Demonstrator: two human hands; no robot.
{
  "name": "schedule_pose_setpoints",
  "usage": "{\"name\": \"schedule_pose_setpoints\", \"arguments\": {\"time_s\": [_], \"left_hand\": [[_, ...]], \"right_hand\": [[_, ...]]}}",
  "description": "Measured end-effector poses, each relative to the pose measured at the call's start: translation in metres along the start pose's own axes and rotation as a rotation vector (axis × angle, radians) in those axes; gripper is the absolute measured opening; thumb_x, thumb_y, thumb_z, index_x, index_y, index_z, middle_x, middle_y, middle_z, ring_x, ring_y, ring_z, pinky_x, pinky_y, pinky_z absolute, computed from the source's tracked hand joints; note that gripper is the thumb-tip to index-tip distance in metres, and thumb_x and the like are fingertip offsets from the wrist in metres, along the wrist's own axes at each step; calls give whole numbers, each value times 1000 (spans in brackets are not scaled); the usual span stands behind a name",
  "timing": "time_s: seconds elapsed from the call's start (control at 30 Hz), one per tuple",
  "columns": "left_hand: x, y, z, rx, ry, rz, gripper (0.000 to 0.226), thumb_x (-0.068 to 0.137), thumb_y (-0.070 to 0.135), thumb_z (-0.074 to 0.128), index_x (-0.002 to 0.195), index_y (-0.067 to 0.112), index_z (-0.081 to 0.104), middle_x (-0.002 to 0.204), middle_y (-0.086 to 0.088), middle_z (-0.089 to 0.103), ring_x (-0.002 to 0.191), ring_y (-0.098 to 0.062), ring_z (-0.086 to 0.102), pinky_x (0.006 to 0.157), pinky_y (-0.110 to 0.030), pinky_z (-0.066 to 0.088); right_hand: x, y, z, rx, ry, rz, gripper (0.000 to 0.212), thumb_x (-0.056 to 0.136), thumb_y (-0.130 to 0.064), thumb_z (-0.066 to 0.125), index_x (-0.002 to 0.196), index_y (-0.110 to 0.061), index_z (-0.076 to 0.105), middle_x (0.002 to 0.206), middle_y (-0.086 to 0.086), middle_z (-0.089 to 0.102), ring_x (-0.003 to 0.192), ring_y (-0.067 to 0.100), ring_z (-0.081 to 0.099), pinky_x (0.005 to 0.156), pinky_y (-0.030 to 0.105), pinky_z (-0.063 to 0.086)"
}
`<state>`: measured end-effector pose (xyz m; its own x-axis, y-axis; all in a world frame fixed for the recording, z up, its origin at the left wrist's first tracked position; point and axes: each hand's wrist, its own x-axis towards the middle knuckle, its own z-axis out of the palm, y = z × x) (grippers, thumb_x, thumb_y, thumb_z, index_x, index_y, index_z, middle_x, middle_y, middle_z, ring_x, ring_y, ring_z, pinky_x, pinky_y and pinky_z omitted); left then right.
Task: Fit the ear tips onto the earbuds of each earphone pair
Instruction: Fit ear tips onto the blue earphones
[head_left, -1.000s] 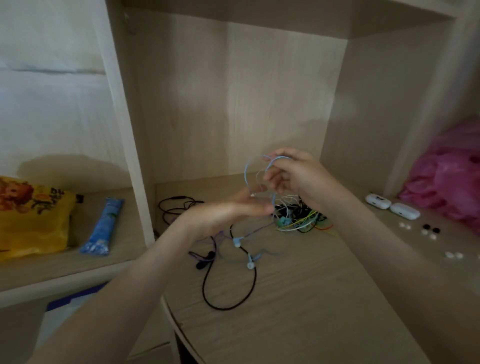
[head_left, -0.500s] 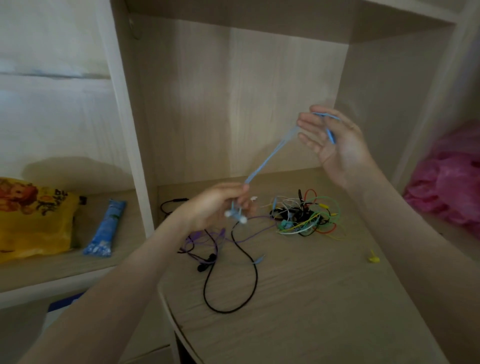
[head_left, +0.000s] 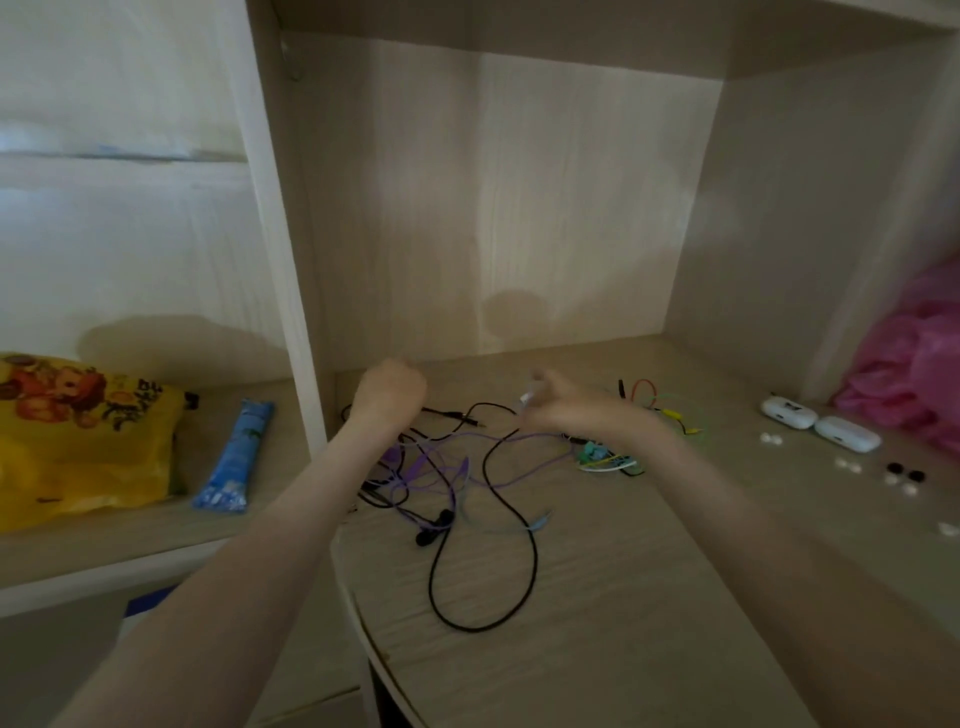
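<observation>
As cords lie knotted on desk (head_left: 597, 665), step: free one pair fully before fitting; ease slack out, no yanking.
L hand (head_left: 390, 391): fingers curled, back to cam; can't tell if it holds anything.
R hand (head_left: 569, 408): blurred; seems to pinch small pale piece (head_left: 525, 398), prob. an earbud.
Ear tips (head_left: 904, 473): loose on desk far R, well apart from hands; tiny domes, white + black, prob. soft.
Cords: thin, limp; purple cord (head_left: 441, 470), black cord (head_left: 483, 626) in wide loop, bright tangle (head_left: 608, 461).
Fitting: hold bud firm, push tip on straight.
</observation>
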<state>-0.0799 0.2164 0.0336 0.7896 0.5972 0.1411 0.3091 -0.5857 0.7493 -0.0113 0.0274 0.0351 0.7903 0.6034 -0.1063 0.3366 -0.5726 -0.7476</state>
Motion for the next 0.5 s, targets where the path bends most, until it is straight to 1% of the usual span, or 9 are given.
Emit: {"name": "schedule_pose_setpoints", "arguments": {"time_s": [0.03, 0.07, 0.1, 0.17, 0.23, 0.3, 0.37, 0.43, 0.5], "left_hand": [[0, -3, 0, 89, 13, 8, 32, 97, 7, 36, 114, -10, 56, 112, -27, 61, 104, -41, 59, 83, -42, 47], [1, -6, -1, 178, 14, 12, 32, 97, 8, 37, 114, -9, 57, 115, -26, 60, 106, -40, 58, 83, -41, 46], [2, -11, 0, 270, -4, 13, 31, 96, 8, 38, 112, -8, 58, 114, -25, 61, 106, -39, 58, 81, -40, 46], [3, -18, 2, 399, -64, -2, 28, 95, 3, 36, 103, -7, 61, 108, -22, 63, 99, -36, 60, 76, -38, 49], [-1, -19, 6, 471, -92, -18, 27, 93, 1, 35, 104, -5, 59, 110, -22, 61, 98, -34, 60, 76, -38, 50], [-7, -15, 13, 584, -78, 2, 34, 93, 5, 37, 125, -3, 46, 129, -23, 46, 115, -35, 48, 90, -43, 45], [-16, -7, 23, 697, -101, 75, 46, 92, 8, 41, 136, 3, 31, 144, -20, 24, 130, -36, 29, 105, -49, 30], [-26, 2, 33, 683, -144, 211, 50, 90, 7, 45, 138, 10, 31, 149, -15, 12, 137, -36, 16, 115, -53, 13], [-37, 9, 43, 556, -230, 390, 46, 91, 10, 44, 136, 17, 37, 153, -9, 11, 141, -32, 9, 117, -50, 4]], "right_hand": [[1, 5, 3, -187, -63, 28, 73, 89, -19, 61, 148, -15, 17, 130, 4, 45, 101, 18, 54, 75, 25, 45], [0, 10, 5, -387, -92, 50, 74, 88, -21, 62, 148, -16, 18, 137, 6, 43, 109, 21, 53, 81, 29, 46], [1, 16, 6, -575, -96, 66, 69, 87, -23, 62, 145, -14, 26, 140, 7, 42, 116, 25, 51, 88, 33, 47], [1, 22, 6, -781, -121, 109, 49, 86, -29, 63, 128, -9, 48, 131, 9, 52, 111, 26, 54, 89, 36, 48], [-1, 24, 6, -776, -160, 156, 45, 87, -32, 64, 121, -5, 53, 123, 11, 57, 103, 24, 56, 86, 35, 47], [-2, 28, 6, -688, -168, 149, 53, 85, -34, 67, 127, -7, 49, 130, 9, 52, 112, 25, 52, 96, 37, 42], [-3, 31, 7, -559, -153, 104, 66, 82, -33, 70, 137, -13, 40, 138, 6, 45, 124, 25, 45, 100, 33, 38], [-3, 34, 9, -462, -155, 58, 77, 79, -27, 74, 142, -17, 32, 141, 5, 42, 126, 23, 44, 90, 26, 38], [0, 37, 12, -468, -136, 25, 79, 77, -18, 76, 142, -16, 31, 138, 6, 45, 122, 23, 47, 82, 25, 37]]}}
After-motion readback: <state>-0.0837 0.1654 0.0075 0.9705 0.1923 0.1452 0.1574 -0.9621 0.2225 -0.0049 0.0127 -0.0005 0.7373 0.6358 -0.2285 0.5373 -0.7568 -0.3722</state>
